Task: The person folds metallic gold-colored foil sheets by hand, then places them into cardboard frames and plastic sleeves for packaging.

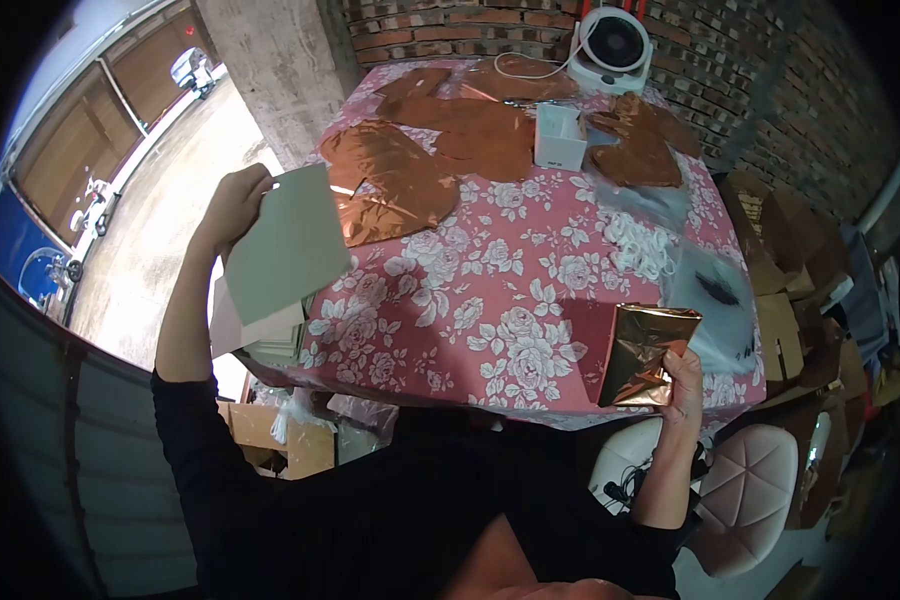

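Observation:
My left hand [238, 208] is raised off the table's left side, fingers closed on the top corner of a grey-green card sheet [288, 245]. Below that sheet, a stack of cards [282, 345] lies at the table's left edge, with a paler sheet [230, 328] showing beside it. Over the front right of the table, my right hand [682, 385] grips a folded copper-gold foil packet [642, 355] by its right side. Shiny creases cover the packet. Several flat copper foil pieces [395, 185] lie farther back on the table.
A pink floral tablecloth [470, 350] covers the table. Toward the back stand a white box [560, 137] and a white fan [613, 45]. White ribbon loops [638, 245] and clear plastic bags [712, 310] lie at the right. A padded chair [748, 495] and cardboard boxes [778, 335] stand beyond.

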